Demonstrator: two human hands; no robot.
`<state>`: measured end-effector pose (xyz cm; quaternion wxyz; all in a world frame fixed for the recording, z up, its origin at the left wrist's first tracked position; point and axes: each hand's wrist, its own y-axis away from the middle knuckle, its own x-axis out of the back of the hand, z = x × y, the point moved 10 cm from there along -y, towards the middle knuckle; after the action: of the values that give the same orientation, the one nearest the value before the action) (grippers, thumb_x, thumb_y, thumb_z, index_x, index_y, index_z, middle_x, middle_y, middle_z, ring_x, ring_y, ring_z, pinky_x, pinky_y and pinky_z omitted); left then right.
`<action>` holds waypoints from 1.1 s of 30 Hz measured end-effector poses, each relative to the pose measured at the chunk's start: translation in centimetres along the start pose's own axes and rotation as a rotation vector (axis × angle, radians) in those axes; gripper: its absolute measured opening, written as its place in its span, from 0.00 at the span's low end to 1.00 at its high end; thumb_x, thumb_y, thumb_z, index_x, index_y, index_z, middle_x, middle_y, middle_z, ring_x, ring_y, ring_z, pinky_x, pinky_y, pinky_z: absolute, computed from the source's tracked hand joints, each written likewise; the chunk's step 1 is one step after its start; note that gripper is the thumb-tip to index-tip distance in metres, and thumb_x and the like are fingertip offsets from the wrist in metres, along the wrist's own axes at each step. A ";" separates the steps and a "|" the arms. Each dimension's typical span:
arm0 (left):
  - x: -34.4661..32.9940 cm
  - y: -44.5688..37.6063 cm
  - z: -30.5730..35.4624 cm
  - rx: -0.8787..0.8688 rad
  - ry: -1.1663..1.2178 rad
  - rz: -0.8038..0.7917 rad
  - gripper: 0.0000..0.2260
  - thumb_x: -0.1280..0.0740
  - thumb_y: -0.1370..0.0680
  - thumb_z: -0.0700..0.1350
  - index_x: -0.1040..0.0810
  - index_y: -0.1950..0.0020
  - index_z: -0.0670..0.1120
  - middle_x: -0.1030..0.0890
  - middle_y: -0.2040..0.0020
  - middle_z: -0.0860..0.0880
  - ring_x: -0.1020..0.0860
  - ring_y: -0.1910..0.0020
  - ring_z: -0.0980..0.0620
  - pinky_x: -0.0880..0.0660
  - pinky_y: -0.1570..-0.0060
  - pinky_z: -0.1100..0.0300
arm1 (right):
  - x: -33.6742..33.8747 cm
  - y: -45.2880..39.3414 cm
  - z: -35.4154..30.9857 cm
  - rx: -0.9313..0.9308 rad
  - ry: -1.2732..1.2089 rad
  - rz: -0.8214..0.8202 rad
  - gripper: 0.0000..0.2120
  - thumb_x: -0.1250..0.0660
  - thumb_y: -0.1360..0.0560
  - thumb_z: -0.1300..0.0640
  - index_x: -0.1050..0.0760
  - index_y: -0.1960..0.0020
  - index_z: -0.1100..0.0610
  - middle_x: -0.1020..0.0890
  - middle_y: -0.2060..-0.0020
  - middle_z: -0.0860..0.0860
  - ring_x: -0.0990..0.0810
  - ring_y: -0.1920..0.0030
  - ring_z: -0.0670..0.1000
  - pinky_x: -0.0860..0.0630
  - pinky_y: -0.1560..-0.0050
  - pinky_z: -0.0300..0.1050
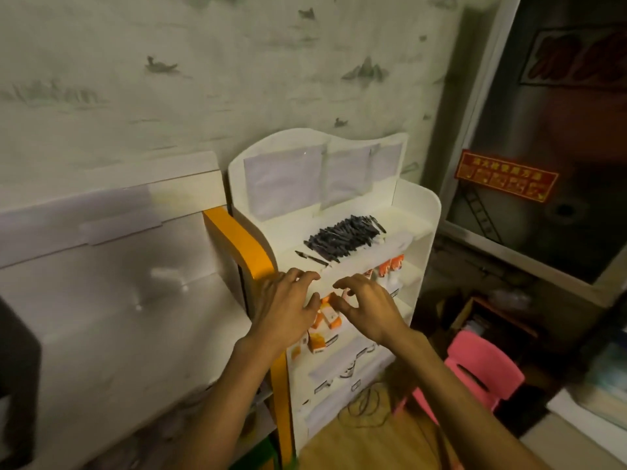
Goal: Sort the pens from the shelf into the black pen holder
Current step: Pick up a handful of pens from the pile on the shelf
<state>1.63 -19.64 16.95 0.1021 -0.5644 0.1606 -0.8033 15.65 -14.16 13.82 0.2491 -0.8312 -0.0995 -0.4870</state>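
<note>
1. Neither hand's grip is closing on anything: the left hand (283, 305) and the right hand (368, 308) are both hovering with fingers spread and loosely curved, holding nothing, in front of the white shelf (419, 212).
2. The pens (346, 237) are lying in a dark heap on the shelf's top tier, just above and beyond the fingertips, with one stray pen (310, 258) lying apart to the heap's left.
3. Orange-and-white boxes (327, 317) are sitting on the tiers below, partly hidden behind both hands.
4. Clear pockets (283, 181) are hanging on the shelf's back panel.
5. An orange panel (246, 245) is standing just left of the shelf.
6. A pink chair (481, 371) is standing on the floor to the right.
</note>
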 end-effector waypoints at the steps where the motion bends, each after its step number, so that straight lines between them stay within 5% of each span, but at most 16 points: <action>1: -1.1 -0.8 0.1 0.009 -0.017 -0.008 0.17 0.39 0.19 0.53 0.28 0.30 0.56 0.24 0.33 0.52 0.26 0.35 0.50 0.29 0.35 0.52 | -0.3 -0.6 1.0 -0.001 -0.002 -0.007 0.14 0.35 0.23 0.44 0.24 0.39 0.46 0.19 0.43 0.46 0.20 0.51 0.46 0.21 0.53 0.48; 20: -16.6 -16.7 -6.7 0.317 -0.070 -0.090 0.17 0.40 0.20 0.53 0.28 0.31 0.56 0.24 0.34 0.52 0.26 0.37 0.50 0.32 0.38 0.52 | -7.9 -18.2 16.7 0.090 0.015 -0.217 0.16 0.34 0.22 0.51 0.24 0.36 0.50 0.21 0.38 0.48 0.20 0.44 0.52 0.24 0.42 0.47; 26: -20.2 -18.4 -8.7 0.421 -0.026 -0.153 0.17 0.41 0.19 0.54 0.30 0.30 0.57 0.27 0.31 0.53 0.29 0.34 0.52 0.34 0.35 0.52 | -9.7 -21.8 18.6 0.163 -0.008 -0.225 0.13 0.33 0.23 0.53 0.22 0.39 0.52 0.19 0.43 0.50 0.21 0.47 0.53 0.25 0.45 0.47; 33: -24.0 -20.8 -11.3 0.571 -0.024 -0.159 0.17 0.40 0.19 0.54 0.29 0.30 0.55 0.25 0.37 0.52 0.26 0.39 0.51 0.33 0.43 0.55 | -11.3 -26.6 21.8 0.233 -0.093 -0.259 0.11 0.31 0.24 0.56 0.20 0.42 0.55 0.18 0.46 0.51 0.20 0.49 0.52 0.22 0.47 0.47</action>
<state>-0.46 9.58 0.24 0.1954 -0.5331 -0.1181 -0.8147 15.63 20.62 3.78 0.2739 -0.7986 -0.2728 -0.4613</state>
